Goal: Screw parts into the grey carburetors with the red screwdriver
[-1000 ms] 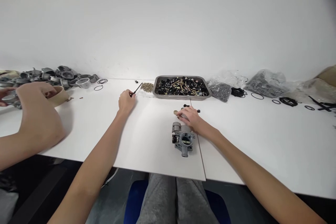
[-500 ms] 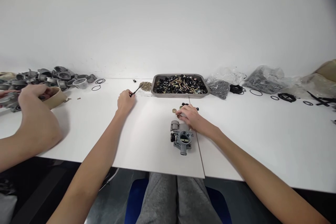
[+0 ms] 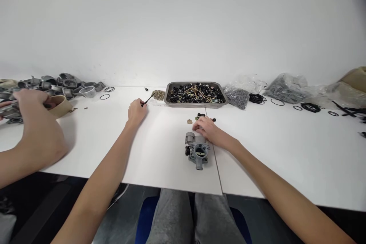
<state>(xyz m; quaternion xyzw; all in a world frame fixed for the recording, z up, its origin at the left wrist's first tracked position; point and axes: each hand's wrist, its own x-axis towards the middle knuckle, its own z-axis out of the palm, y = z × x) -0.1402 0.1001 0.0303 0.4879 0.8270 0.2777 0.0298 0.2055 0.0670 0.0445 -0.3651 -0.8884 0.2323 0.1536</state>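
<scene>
My left hand [image 3: 136, 111] is closed on a thin black tool [image 3: 148, 99] whose tip reaches toward a small heap of brass bits [image 3: 158, 94]. My right hand [image 3: 207, 129] lies on the far end of a grey metal carburetor body [image 3: 197, 151] near the table's front edge, with its fingers curled over the part. Just beyond my right fingers lie a brass washer [image 3: 189, 121] and a few small black pieces [image 3: 201, 115].
A metal tray [image 3: 169, 99] of black and brass small parts stands at the back. Plastic bags [image 3: 287, 88] and black O-rings [image 3: 276, 101] lie to the right. At left, another person's hand [image 3: 34, 103] works beside a tape roll [image 3: 59, 106] and a pile of grey castings [image 3: 61, 82].
My hands have hardly moved; my right fingers slid slightly nearer over the carburetor. The other person's hand at left shifted a little toward the left edge.
</scene>
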